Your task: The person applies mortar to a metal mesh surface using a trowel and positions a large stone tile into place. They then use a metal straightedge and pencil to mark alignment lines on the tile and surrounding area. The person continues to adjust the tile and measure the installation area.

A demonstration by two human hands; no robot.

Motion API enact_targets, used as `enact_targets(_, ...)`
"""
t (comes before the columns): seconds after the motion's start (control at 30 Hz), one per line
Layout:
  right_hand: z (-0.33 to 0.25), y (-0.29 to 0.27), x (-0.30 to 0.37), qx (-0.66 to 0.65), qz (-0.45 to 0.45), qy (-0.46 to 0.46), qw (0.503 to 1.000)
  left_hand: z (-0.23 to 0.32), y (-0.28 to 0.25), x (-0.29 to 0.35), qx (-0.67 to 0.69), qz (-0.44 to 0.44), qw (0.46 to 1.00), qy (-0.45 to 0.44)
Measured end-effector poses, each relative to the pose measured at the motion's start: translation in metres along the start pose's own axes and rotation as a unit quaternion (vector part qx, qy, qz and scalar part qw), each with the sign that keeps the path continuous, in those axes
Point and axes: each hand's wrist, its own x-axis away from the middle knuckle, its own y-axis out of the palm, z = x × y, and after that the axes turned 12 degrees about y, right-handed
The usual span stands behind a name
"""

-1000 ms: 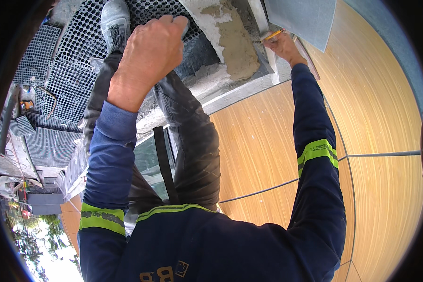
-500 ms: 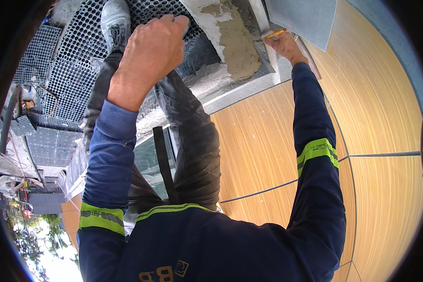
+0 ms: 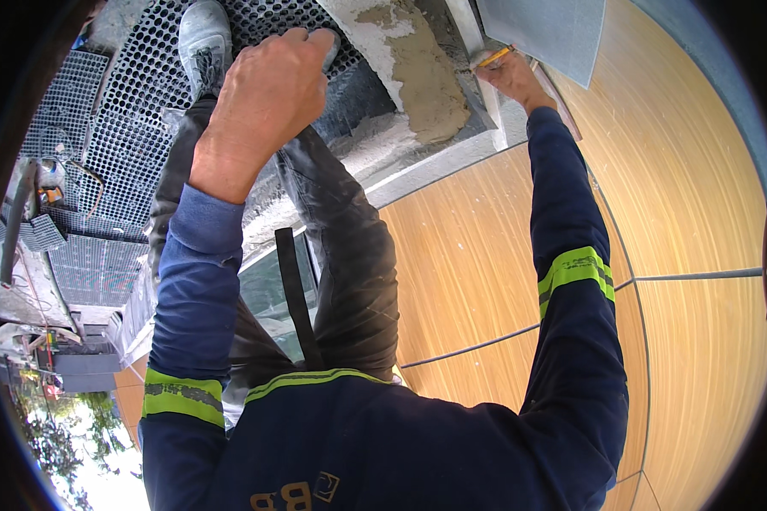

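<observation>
My left hand (image 3: 264, 106) is raised close to the head, its back toward me. The fingers are curled over, and whatever they may hold is hidden behind them. Farther right, my right hand (image 3: 513, 81) is closed round a yellow pencil (image 3: 495, 57), which lies tilted across the fingertips. That hand is beside a pale upright post (image 3: 484, 89), near the lower edge of a grey sheet panel (image 3: 545, 30). I cannot tell whether the pencil touches the post.
Wood-grain panels (image 3: 699, 179) cover the right side. A ledge with rough mortar (image 3: 426, 85) is at the top centre. Black perforated mats (image 3: 132, 140) lie under my grey shoe (image 3: 203, 43) at the upper left. A dark strap (image 3: 296, 294) hangs between my legs.
The pencil has tipped up to a steeper slant in my right hand, which moved slightly up. My left hand has shifted a little to the left, still curled.
</observation>
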Motion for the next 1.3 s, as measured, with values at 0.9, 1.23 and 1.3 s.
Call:
enact_targets(0.9, -0.011, -0.003, 0.057, -0.232, 0.136, 0.067, 0.961, 0.000, 0.005, -0.002, 0.035, -0.074, 0.997, -0.012)
enact_targets(1.23, -0.186, 0.128, 0.338, -0.605, 0.094, 0.141, 0.778, 0.027, -0.040, 0.077, 0.173, -0.010, 0.985, -0.010)
enact_targets(1.3, -0.206, 0.156, 0.378, -0.550, 0.152, 0.159, 0.806, 0.038, -0.072, 0.112, 0.164, -0.019, 0.985, -0.046)
